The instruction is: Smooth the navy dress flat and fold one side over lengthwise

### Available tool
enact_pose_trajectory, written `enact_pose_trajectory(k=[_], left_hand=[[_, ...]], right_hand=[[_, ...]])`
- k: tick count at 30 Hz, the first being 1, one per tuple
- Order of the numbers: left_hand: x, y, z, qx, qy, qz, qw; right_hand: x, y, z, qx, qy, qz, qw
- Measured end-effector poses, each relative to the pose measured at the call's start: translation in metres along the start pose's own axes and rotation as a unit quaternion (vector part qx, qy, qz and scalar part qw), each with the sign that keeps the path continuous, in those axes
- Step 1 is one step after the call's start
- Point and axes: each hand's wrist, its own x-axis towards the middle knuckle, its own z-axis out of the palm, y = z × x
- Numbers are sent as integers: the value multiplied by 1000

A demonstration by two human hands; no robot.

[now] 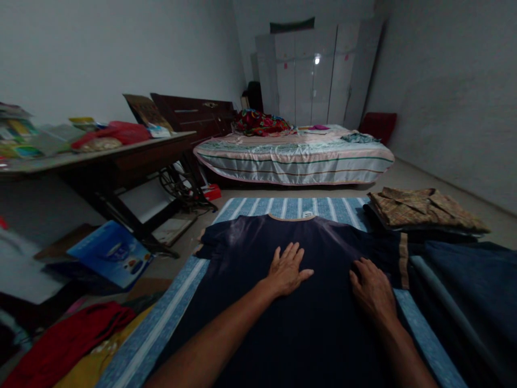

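Note:
A dark navy T-shirt (258,312) with tan trim at the neck and sleeve ends lies spread out, neck pointing away from me. Flat on its middle, with fingers stretched out and thumb apart, rests my left hand (287,270). My right hand (372,288) lies on the shirt's right side, below the sleeve, its fingers slightly bent and nothing visible in them. Under the shirt is a blue and white striped cloth (278,206), showing along the far edge and both sides.
Folded brown patterned clothes (424,207) and folded dark blue clothes (476,280) are stacked at right. Red and yellow clothes (76,339) lie low at left, near a blue box (115,256). A sewing-machine table (121,156) stands left; a bed (299,161) is beyond.

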Motion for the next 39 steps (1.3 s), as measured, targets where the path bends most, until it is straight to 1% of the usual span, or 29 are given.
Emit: enact_pose_trajectory(k=[3,6,11,14,17,21,26,31,39], left_hand=[[0,-9,-1,18,26,-52,998],[-1,-19,0,21,28,-90,995],[0,-25,2,9,27,-90,996],[3,-30,-1,9,39,-102,994],[7,-38,-5,8,33,-108,994],[19,-52,-8,7,27,-113,993],[42,-73,-12,18,57,-151,987],[64,-96,-19,16,61,-183,981],[80,-121,-22,21,66,-197,978]], right_hand=[[0,1,1,-2,1,-4,1000],[-1,2,2,-4,0,-7,1000],[-2,5,6,-10,4,-15,1000],[-2,7,8,-13,8,-23,1000],[-2,8,9,-10,15,-27,999],[-2,8,8,-13,19,-28,999],[-1,7,5,-18,12,-27,999],[0,6,5,-19,16,-24,999],[0,6,3,-13,10,-25,1000]])
